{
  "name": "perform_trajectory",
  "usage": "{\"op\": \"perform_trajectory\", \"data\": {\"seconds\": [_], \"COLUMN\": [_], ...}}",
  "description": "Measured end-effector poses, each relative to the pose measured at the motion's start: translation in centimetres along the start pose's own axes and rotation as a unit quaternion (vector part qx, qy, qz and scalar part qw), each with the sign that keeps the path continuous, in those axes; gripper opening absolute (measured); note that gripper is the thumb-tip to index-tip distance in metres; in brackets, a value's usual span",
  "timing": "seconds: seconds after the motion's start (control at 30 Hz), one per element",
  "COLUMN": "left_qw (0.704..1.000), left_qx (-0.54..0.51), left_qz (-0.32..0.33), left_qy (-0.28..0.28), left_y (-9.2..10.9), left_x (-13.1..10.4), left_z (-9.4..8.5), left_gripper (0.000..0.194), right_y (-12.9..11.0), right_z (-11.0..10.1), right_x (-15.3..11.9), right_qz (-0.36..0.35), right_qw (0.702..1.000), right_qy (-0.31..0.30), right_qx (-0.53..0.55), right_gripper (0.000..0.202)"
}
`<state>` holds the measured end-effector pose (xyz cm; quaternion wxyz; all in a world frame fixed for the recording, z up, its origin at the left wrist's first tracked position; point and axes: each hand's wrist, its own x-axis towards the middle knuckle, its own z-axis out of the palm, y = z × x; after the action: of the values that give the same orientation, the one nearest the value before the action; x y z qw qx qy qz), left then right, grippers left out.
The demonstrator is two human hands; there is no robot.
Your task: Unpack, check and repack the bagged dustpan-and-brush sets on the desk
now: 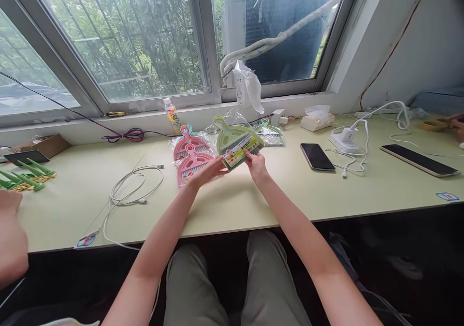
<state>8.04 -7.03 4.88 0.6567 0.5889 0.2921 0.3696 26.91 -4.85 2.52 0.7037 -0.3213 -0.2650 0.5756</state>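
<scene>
A green mini dustpan and brush set (232, 135) in clear plastic wrap is held up, tilted, above the table in front of me. Its printed label (239, 151) faces up. My right hand (256, 166) pinches the lower right edge, thumb on the label. At the lower left corner, my left hand (209, 170) closes on the same set, its fingertips partly hidden. Just left lie pink wrapped dustpan sets (194, 159), overlapping, with a teal edge showing behind them. Behind my right hand rests another green wrapped set (270, 133).
A coiled white cable (119, 190) lies left on the table (224, 210). To the right are a phone (317, 156), a power strip (346, 140) and a tissue pack (317, 119). A bottle (171, 115) stands behind. Other people's hands show at both edges.
</scene>
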Motion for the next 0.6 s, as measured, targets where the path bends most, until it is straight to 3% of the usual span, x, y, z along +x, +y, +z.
{"op": "perform_trajectory", "data": {"seconds": [0.13,0.23,0.33,0.43,0.5,0.6], "left_qw": [0.986,0.967,0.975,0.996,0.999,0.992], "left_qx": [-0.023,-0.022,-0.013,0.013,0.013,-0.028], "left_qz": [0.093,0.126,0.103,0.029,0.02,0.077], "left_qy": [0.135,0.221,0.194,0.078,0.032,0.097], "left_y": [-0.1,-0.7,-1.4,-1.7,-1.7,-1.5], "left_x": [0.5,1.0,1.2,1.0,0.9,1.0], "left_z": [0.2,1.3,2.6,3.2,3.2,2.8], "left_gripper": [0.058,0.067,0.068,0.064,0.061,0.059], "right_y": [0.1,0.2,-0.1,-0.6,-0.8,-0.8], "right_z": [0.5,0.9,0.9,0.6,0.6,0.9], "right_x": [-0.2,-0.6,-0.7,-0.7,-0.7,-0.9], "right_qz": [0.009,0.008,-0.015,-0.034,-0.033,-0.019], "right_qw": [0.999,0.998,0.999,0.999,0.999,0.999], "right_qy": [-0.037,-0.06,-0.047,-0.027,-0.021,-0.029], "right_qx": [-0.007,0.003,0.017,0.021,0.024,0.029], "right_gripper": [0.033,0.036,0.035,0.03,0.026,0.024]}}
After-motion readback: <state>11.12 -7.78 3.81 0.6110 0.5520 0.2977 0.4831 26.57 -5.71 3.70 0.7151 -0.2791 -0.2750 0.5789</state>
